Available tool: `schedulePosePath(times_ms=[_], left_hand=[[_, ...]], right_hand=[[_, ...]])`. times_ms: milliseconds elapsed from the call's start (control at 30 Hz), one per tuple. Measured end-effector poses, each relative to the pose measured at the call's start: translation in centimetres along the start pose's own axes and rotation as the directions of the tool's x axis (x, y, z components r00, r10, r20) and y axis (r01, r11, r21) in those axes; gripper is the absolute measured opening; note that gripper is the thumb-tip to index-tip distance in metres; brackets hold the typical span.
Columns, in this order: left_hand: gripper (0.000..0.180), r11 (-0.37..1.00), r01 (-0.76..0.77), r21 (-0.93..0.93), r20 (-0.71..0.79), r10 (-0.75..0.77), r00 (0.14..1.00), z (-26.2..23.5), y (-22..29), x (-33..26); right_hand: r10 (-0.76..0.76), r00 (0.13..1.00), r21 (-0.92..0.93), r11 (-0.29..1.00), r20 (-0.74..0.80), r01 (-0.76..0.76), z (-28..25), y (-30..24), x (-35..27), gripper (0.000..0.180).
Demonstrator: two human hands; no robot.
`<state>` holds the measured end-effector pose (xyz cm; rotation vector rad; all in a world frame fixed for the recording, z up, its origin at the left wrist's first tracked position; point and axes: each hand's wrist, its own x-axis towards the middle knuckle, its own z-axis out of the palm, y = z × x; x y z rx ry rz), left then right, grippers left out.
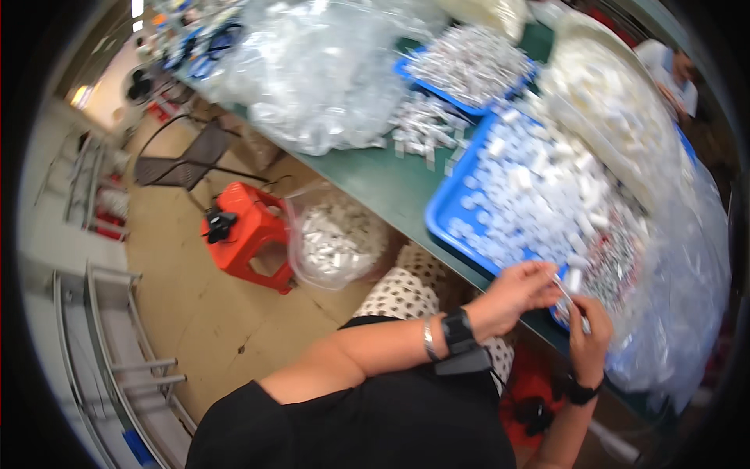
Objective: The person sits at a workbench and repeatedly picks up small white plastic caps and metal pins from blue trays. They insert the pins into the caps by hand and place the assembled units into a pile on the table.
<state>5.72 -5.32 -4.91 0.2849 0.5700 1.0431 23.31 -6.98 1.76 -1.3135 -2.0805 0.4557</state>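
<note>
In front of my body, my left hand [525, 291] and my right hand [591, 328] are close together at the near table edge. A thin, pale, rod-like part [563, 289] runs between their fingertips, and both hands pinch it. Its exact kind is too small and blurred to tell. Just beyond the hands is a large blue tray [442, 213], heaped with small whitish plastic pieces [519, 199]. A white cylindrical piece [573, 279] lies beside my fingers. To the right of it is a pile of small metal parts [613, 262] with some red among them.
Farther back, a smaller blue tray [402, 69] holds slim silvery-white parts, with more loose parts [426, 125] on the green table [363, 178]. Clear plastic bags [312, 70] bulge over it. A red stool [246, 234] and a bag of white pieces [336, 242] stand left. Another person [664, 70] sits across.
</note>
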Motion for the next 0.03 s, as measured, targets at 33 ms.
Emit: schedulePosePath(times_ms=[33], left_hand=[[0.037,0.999,0.04,-0.022,0.024,-0.039,0.999,0.82,-1.64,0.25]], right_hand=[[0.082,0.995,0.052,0.995,0.052,-0.085,0.42,0.13,0.04,0.009]])
